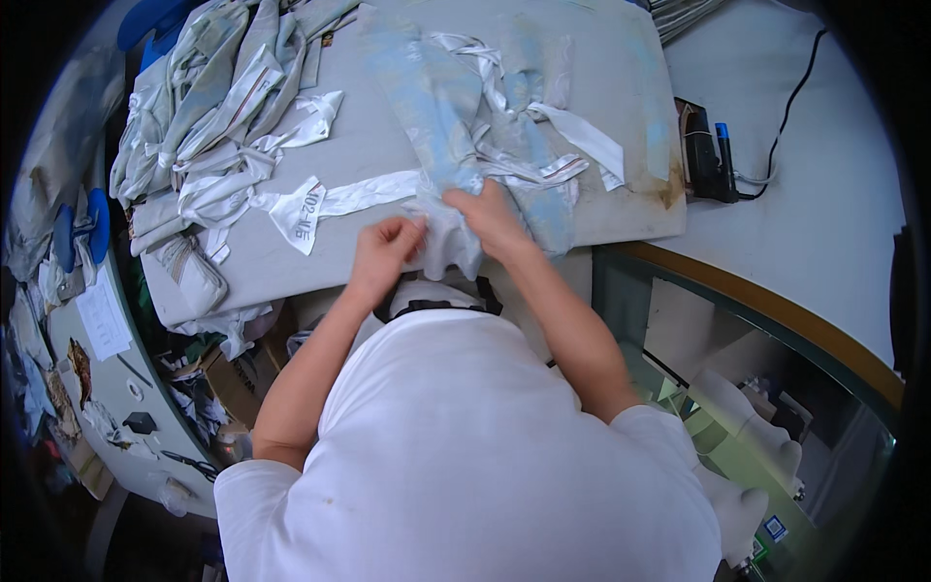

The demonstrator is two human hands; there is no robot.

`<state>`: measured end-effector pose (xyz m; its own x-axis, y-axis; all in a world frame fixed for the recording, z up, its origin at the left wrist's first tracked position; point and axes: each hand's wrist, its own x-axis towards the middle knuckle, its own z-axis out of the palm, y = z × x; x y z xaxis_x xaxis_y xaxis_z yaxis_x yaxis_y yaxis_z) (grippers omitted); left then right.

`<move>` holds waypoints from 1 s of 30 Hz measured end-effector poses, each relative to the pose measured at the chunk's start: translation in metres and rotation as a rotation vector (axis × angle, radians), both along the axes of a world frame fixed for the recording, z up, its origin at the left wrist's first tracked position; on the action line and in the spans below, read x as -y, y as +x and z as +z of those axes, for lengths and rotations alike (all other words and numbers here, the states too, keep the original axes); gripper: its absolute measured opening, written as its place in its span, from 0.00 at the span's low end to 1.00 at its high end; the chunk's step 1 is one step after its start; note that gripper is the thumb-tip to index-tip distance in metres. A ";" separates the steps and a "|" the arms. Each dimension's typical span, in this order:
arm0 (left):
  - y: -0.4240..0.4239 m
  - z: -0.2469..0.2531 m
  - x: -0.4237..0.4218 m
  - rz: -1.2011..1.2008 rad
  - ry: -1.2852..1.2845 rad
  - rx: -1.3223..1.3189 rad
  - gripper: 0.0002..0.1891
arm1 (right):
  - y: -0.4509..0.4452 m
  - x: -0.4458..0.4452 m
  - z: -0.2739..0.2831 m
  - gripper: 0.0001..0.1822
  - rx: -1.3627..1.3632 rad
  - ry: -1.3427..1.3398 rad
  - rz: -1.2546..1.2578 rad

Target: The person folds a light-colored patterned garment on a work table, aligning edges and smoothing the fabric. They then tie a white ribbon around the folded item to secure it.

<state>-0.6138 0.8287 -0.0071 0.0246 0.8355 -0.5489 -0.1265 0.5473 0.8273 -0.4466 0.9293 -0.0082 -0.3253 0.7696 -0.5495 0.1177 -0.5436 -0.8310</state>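
Observation:
A thin fabric piece (436, 109) in pale blue with a faint pattern lies on the padded table in front of me. My right hand (489, 218) grips its near part between thumb and fingers, and a whitish translucent end (447, 244) hangs below toward the table edge. Close to the left side of that end is my left hand (389, 251), its fingers curled and slightly blurred; whether it pinches the cloth is unclear. White satin strips (371, 193) run out to the left, one with printed characters. More strips (582, 142) lie knotted on the right.
A heap of similar pale garments (211, 109) covers the left of the padded table (625, 211). Right of it, a black holder (698, 153) with a blue-capped pen stands on a white surface (822, 218). A side table (160, 436) at left carries scissors (190, 464).

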 end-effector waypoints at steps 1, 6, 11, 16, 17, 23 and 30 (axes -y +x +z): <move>-0.006 -0.001 -0.005 0.066 0.004 -0.012 0.20 | -0.003 0.004 0.013 0.18 -0.028 0.002 0.062; 0.004 0.018 -0.066 0.369 -0.247 0.929 0.23 | 0.007 0.025 0.052 0.24 0.016 -0.036 0.440; -0.027 -0.018 -0.142 0.428 -0.019 1.076 0.19 | 0.046 0.026 0.071 0.31 0.137 -0.203 0.475; 0.004 0.053 -0.222 0.438 0.044 0.499 0.16 | 0.092 -0.001 0.058 0.30 -0.149 -0.267 0.243; 0.015 0.057 -0.235 0.409 0.102 0.407 0.17 | 0.097 -0.009 0.056 0.28 -0.185 -0.274 0.189; 0.060 0.025 -0.293 0.411 0.115 -0.244 0.18 | 0.113 -0.079 0.011 0.26 -0.162 -0.372 0.183; 0.049 -0.068 -0.259 0.521 0.044 -1.002 0.16 | 0.149 -0.091 -0.018 0.23 0.053 -0.123 0.279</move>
<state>-0.5652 1.0881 -0.0747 -0.7675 0.6340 -0.0948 0.4006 0.5898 0.7012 -0.2979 1.0203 -0.0263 -0.4830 0.5811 -0.6550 0.3182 -0.5804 -0.7496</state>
